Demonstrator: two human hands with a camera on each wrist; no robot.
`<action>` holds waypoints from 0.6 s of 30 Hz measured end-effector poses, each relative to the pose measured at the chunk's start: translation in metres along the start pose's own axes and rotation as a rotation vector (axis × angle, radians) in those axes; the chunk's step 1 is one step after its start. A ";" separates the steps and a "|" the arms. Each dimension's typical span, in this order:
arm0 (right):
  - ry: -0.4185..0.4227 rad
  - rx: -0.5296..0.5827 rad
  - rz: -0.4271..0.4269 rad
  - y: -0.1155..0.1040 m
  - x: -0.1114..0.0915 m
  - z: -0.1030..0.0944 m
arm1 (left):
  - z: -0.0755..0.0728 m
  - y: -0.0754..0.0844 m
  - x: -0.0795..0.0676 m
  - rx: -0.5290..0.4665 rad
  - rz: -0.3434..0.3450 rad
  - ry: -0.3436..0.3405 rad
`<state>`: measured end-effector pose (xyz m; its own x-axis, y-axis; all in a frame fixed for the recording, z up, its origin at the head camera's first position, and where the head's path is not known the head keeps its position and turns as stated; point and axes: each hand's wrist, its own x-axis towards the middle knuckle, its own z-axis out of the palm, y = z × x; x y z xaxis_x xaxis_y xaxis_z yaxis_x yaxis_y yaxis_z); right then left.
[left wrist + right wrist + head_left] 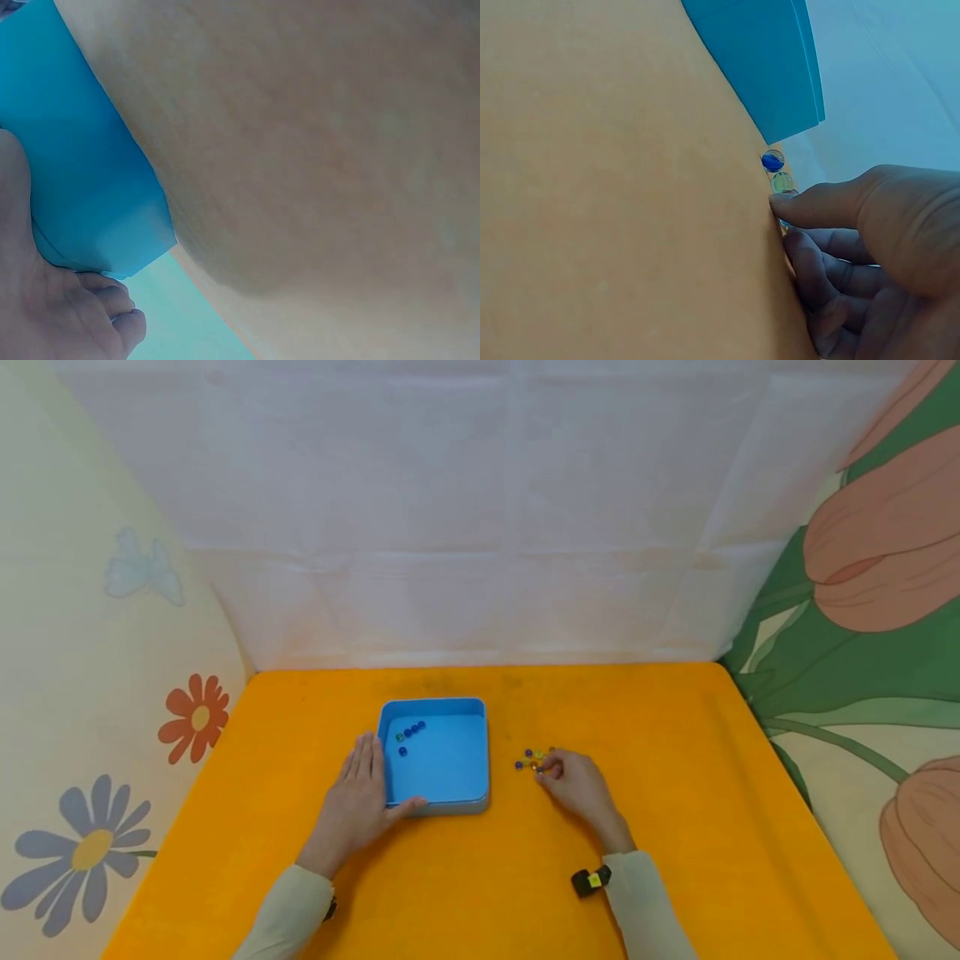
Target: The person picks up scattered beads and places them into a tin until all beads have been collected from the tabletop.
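A square blue box [435,806] without a lid stands on the table. My left hand [356,806] rests against it, straight fingers along its left wall and thumb on the front rim. Inside, near the back left, lie several dark blue marbles [402,751] and a green marble [400,737]. Right of the box, my right hand [577,783] pinches a marble between thumb and fingers down at the tabletop; the fingertips mostly cover it. Around those fingertips lie loose glass marbles, among them a blue one [773,160] and a yellowish one [782,182].
An orange cloth covers the table [465,893]. Behind it hangs a white sheet [465,527], and flower-printed curtains [862,677] flank both sides. A black wrist strap [590,882] sits at the right sleeve.
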<state>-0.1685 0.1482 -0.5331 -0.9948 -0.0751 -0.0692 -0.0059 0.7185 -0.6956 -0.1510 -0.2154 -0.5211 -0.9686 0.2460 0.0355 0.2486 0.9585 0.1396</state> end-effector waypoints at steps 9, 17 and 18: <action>0.005 0.001 -0.003 -0.002 -0.001 0.000 | 0.001 -0.001 0.000 -0.004 0.002 0.008; -0.015 0.029 -0.019 -0.005 -0.003 0.001 | -0.001 0.001 -0.001 -0.005 -0.003 0.003; -0.017 0.034 -0.022 -0.006 -0.003 0.001 | -0.002 0.002 -0.001 -0.007 -0.004 0.001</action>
<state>-0.1655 0.1436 -0.5295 -0.9925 -0.1030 -0.0655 -0.0242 0.6923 -0.7212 -0.1494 -0.2143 -0.5193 -0.9695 0.2425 0.0361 0.2452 0.9584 0.1464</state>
